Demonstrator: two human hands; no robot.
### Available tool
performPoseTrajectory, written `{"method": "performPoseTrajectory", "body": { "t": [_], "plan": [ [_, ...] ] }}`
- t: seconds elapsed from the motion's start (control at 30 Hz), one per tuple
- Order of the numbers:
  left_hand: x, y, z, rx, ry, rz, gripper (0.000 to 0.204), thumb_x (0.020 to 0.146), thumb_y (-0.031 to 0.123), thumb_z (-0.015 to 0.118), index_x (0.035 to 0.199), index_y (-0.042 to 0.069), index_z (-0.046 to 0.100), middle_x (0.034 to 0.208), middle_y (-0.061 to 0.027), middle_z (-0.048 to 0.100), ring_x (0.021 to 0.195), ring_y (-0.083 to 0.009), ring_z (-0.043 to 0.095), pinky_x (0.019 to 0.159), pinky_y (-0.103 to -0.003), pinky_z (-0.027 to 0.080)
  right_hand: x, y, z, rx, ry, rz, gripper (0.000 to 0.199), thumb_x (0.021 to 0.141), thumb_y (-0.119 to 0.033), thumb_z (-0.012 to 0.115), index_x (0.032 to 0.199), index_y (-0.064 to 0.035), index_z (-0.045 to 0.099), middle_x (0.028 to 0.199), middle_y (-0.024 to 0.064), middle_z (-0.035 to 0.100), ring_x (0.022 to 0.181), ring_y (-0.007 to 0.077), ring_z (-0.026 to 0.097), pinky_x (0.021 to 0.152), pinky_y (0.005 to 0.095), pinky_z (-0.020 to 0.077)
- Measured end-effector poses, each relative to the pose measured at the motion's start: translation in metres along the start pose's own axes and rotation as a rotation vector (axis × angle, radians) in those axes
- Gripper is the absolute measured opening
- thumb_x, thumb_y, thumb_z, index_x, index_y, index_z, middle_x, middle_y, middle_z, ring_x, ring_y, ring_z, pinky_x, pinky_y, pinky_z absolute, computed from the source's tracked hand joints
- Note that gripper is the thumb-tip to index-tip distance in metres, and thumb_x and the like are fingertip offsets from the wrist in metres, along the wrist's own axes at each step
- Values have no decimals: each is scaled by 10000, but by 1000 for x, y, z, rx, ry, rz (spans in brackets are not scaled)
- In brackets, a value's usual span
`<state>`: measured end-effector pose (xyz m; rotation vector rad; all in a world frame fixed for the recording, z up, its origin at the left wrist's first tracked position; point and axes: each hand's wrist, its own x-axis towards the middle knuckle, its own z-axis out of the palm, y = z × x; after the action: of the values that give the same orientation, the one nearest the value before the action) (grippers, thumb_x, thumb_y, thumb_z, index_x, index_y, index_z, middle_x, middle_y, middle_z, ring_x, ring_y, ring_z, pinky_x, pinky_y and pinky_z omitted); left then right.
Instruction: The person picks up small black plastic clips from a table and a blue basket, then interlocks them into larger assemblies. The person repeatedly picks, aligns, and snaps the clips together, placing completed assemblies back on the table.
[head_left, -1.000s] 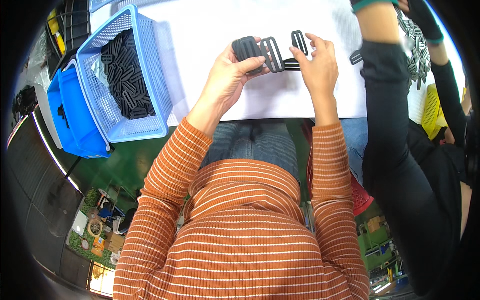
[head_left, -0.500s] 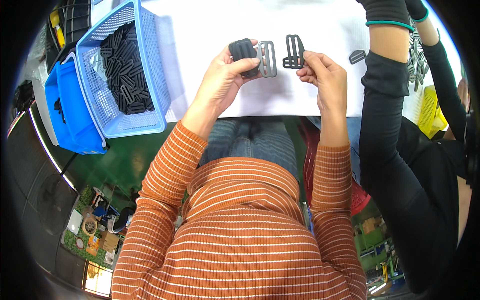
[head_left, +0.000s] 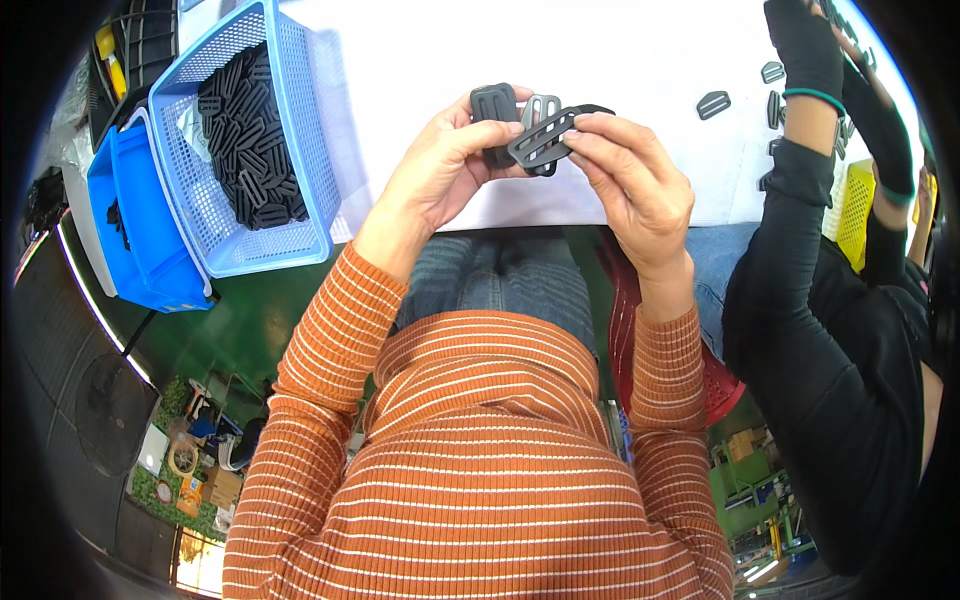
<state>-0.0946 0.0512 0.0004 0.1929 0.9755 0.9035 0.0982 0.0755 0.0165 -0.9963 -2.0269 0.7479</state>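
My left hand [head_left: 430, 170] is closed around a small stack of black plastic strap buckles [head_left: 493, 105], thumb on the near side. One more slotted buckle [head_left: 543, 103], looking grey in the light, sticks out beside the stack. Between its thumb and fingertips my right hand [head_left: 640, 180] pinches a black slotted buckle [head_left: 541, 142], tilted and lying across the grey-looking one close to my left thumb. Part of another dark piece shows behind my right fingertips; its shape is mostly hidden.
A light-blue mesh basket [head_left: 322, 190] of black buckles stands at left, beside a bright blue bin [head_left: 140, 215]. On the white table [head_left: 400, 60] lies a loose buckle [head_left: 713, 105]. At right are a co-worker's black sleeve [head_left: 775, 290], more buckles and a yellow basket [head_left: 857, 205].
My right hand has moved left, bringing its buckle from apart to over the pieces in my left hand. The co-worker's arms have shifted right, uncovering more loose buckles.
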Motion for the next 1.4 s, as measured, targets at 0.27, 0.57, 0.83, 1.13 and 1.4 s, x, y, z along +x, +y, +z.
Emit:
{"method": "performPoseTrajectory", "body": {
  "t": [0.27,0.57,0.83,1.13,1.4],
  "plan": [
    [-4,-4,-6,139,48,65,400,807,79,650,1172,10,501,1064,-87,593,903,-164,621,765,-339,560,1,9,9,-2,11,87,226,734,-25,693,955,-68,671,949,82,636,771,229,649,629,291,538],
    [-12,4,-22,103,142,75,408,797,74,647,1173,12,503,1027,-96,597,881,-163,623,759,-339,553,-36,79,19,-487,-181,271,288,720,-179,729,1000,-138,675,922,18,596,873,181,581,691,302,498],
    [-7,3,-26,72,107,49,416,806,85,635,1185,7,482,1062,-140,607,980,-235,628,768,-344,557,-18,38,19,481,214,991,219,875,-157,619,917,56,646,741,79,639,613,113,611,530,217,476],
    [9,-19,-16,-50,68,89,334,861,44,571,1182,3,490,1099,-128,581,939,-205,610,809,-371,536,1,-22,5,860,111,968,216,876,-175,619,956,26,620,768,87,643,641,136,636,581,218,521],
    [-13,-1,6,14,102,77,413,809,89,664,1171,0,485,1005,-90,600,900,-180,613,751,-367,542,-2,-26,15,749,94,1060,175,871,-145,621,942,14,612,770,81,637,619,135,638,557,206,528]
  ]
}}
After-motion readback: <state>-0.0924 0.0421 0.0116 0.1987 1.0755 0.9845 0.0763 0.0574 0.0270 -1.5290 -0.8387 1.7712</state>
